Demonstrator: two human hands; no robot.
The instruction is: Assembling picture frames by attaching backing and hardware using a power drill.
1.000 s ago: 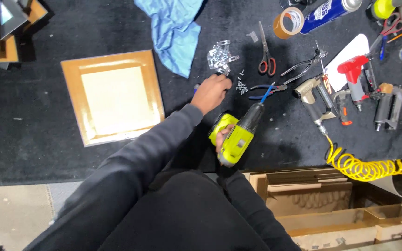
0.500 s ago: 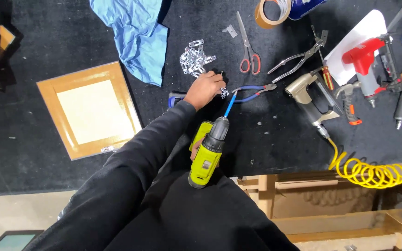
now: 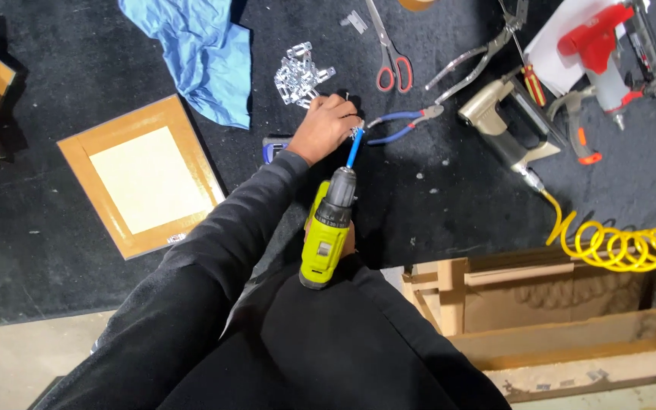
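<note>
Right now the left hand [image 3: 326, 125] sits near the middle of the black work mat [image 3: 449, 197], fingers curled and pinched at the tip of the blue driver bit [image 3: 354, 147]; what small part it pinches, cannot tell. Right hand [image 3: 347, 241] is mostly hidden under the yellow-green cordless drill [image 3: 329, 228], wrapped around its grip, drill body pointing toward 12 o'clock with the bit touching the left fingertips. Pile of small silver metal clips [image 3: 298, 74] lies just beside the left hand at its 11 o'clock. Blue-handled pliers [image 3: 402, 124] lie just beside the hand at 3 o'clock, jaws pointing right. Red-handled scissors [image 3: 389, 53] at 1 o'clock, closed. Crumpled blue cloth [image 3: 195, 53] at 10 o'clock, near the clips. Wooden picture frame [image 3: 143, 176] with pale centre panel lies flat at 9 o'clock, well apart from the drill. Small blue object [image 3: 273, 146] partly hidden under the left wrist, kind unclear. Tan pneumatic stapler [image 3: 503, 121] at 3 o'clock, joined to coiled yellow air hose [image 3: 624, 243] running to 4 o'clock. Red and grey nail gun [image 3: 601, 45] at the 2 o'clock corner. Both sleeves black.
</note>
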